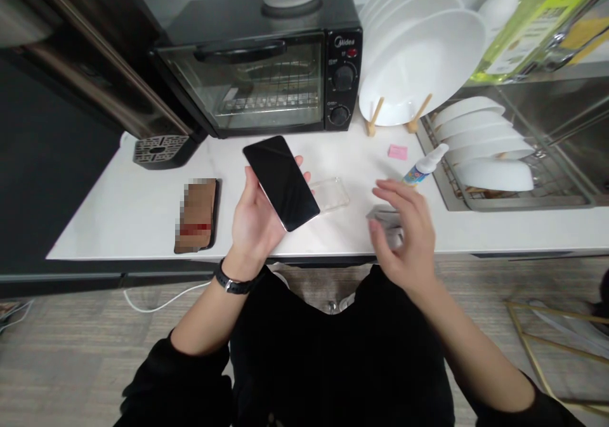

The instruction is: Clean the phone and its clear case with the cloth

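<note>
A smartphone (281, 183) with a dark screen lies tilted in my left hand (254, 224), screen up. Thumb and fingers hold it by its long edges. Just right of it, a clear phone case (333, 193) rests on the counter, partly behind the phone. My right hand (404, 236) hovers with thumb and fingers apart over a crumpled grey item (387, 216), perhaps a cloth; whether they touch I cannot tell. Behind that hand a small spray bottle (421, 165) with a white nozzle stands tilted in view. A small pink packet (398, 152) lies further back.
A brown-faced phone-like object (196, 216) lies on the white counter (118, 217) at left. Behind are a black toaster oven (271, 65), white plates (423, 65) in a wooden rack and a sink with bowls (495, 141). A drip tray (159, 151) sits at the left back.
</note>
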Demonstrator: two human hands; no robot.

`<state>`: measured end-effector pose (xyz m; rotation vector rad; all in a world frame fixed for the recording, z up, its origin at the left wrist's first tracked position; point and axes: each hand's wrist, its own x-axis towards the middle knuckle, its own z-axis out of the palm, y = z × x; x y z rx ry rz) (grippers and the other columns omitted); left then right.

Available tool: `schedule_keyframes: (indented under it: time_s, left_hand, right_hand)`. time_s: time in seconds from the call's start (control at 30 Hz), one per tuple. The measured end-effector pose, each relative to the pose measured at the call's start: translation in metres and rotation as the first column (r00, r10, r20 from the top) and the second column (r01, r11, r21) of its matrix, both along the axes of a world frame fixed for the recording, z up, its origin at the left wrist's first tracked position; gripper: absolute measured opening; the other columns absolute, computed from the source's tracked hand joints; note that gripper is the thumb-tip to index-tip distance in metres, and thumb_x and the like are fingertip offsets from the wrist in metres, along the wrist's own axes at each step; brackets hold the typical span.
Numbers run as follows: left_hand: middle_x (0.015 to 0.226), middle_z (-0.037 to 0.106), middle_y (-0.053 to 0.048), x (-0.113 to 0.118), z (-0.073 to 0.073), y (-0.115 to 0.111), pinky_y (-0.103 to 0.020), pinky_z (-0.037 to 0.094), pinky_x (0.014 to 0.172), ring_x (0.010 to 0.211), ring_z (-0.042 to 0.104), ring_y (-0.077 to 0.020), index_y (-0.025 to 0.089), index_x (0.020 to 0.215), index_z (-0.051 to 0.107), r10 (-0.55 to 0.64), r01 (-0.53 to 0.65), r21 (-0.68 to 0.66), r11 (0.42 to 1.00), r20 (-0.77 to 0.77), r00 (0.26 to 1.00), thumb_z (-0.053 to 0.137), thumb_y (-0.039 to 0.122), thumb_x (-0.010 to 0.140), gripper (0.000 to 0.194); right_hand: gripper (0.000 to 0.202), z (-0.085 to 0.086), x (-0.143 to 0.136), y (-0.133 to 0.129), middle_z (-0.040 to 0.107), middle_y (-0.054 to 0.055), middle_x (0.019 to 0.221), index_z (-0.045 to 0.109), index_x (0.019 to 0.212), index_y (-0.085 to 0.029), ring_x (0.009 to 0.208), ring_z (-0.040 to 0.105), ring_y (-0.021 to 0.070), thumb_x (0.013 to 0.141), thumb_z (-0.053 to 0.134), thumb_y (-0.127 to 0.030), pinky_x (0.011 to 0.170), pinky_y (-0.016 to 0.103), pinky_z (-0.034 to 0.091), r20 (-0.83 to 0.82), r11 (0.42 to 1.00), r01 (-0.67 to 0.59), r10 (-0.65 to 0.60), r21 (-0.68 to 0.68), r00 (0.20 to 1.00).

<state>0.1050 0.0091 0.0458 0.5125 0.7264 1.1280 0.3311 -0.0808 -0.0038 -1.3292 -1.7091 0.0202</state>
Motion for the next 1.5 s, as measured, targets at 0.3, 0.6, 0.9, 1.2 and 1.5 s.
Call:
schedule_keyframes:
  time_s: [0.3, 0.6, 0.9, 1.2, 1.5]
  left_hand:
    - [0.17, 0.059, -0.003, 0.006, -0.02, 0.01, -0.05, 0.051, 0.129, 0.156, 0.059, -0.0322, 0.049, 0.178, 0.027, -0.288, 0.415, 0.408, 0.813, -0.337, 0.896, 0.076, 0.068, 0.097, 0.096]
    - [0.144, 0.072, -0.018, -0.01, -0.021, 0.06, -0.058, 0.049, 0.124, 0.137, 0.065, -0.0359, 0.016, 0.135, 0.076, 0.362, 0.762, 0.228, 0.606, -0.932, -0.009, 0.055, 0.047, 0.11, 0.044]
    - [0.098, 0.08, -0.008, -0.014, -0.029, 0.067, -0.039, 0.054, 0.084, 0.088, 0.073, -0.024, 0.022, 0.111, 0.066, 0.375, 0.724, 0.21, 0.657, -0.924, -0.073, 0.056, 0.023, 0.106, 0.011]
    - [0.098, 0.058, 0.003, -0.007, -0.036, 0.035, -0.028, 0.063, 0.067, 0.077, 0.078, -0.0152, 0.029, 0.147, 0.05, 0.03, 0.284, 0.31, 0.907, -0.721, 0.692, 0.062, 0.024, 0.097, 0.052]
    - [0.126, 0.069, 0.002, 0.019, -0.056, -0.004, -0.025, 0.062, 0.074, 0.083, 0.07, -0.0097, 0.03, 0.118, 0.053, 0.073, -0.007, 0.277, 0.961, -0.228, 0.971, 0.078, 0.01, 0.071, 0.057]
  right_hand:
    - [0.08, 0.003, -0.047, 0.042, 0.076, 0.014, 0.139, 0.055, 0.154, -0.022, 0.123, 0.074, 0.0324, 0.086, 0.086, -0.051, 0.106, 0.048, 0.061, -0.522, 0.821, -0.418, 0.177, -0.389, 0.834]
    - [0.055, 0.005, -0.01, 0.018, 0.059, -0.003, 0.088, 0.07, 0.124, -0.022, 0.067, 0.051, 0.0124, 0.083, 0.087, -0.056, 0.061, 0.029, 0.043, -0.789, 0.714, -0.552, -0.002, -0.432, 0.614]
    - [0.074, 0.006, -0.002, 0.016, 0.062, 0.001, 0.082, 0.082, 0.127, -0.015, 0.053, 0.04, 0.0084, 0.084, 0.074, -0.075, 0.046, 0.028, 0.026, -0.999, 0.417, -0.908, -0.021, -0.041, 0.036]
    - [0.062, 0.013, -0.002, 0.026, 0.065, 0.001, 0.083, 0.074, 0.12, -0.017, 0.062, 0.046, 0.0128, 0.088, 0.075, -0.071, 0.06, 0.032, 0.035, -0.835, 0.554, -0.705, 0.031, -0.442, 0.549]
    - [0.073, 0.029, -0.033, 0.03, 0.082, 0.016, 0.113, 0.054, 0.132, -0.019, 0.098, 0.078, 0.0393, 0.079, 0.077, -0.063, 0.081, 0.043, 0.05, -0.057, 0.705, 0.044, -0.119, -0.707, 0.991]
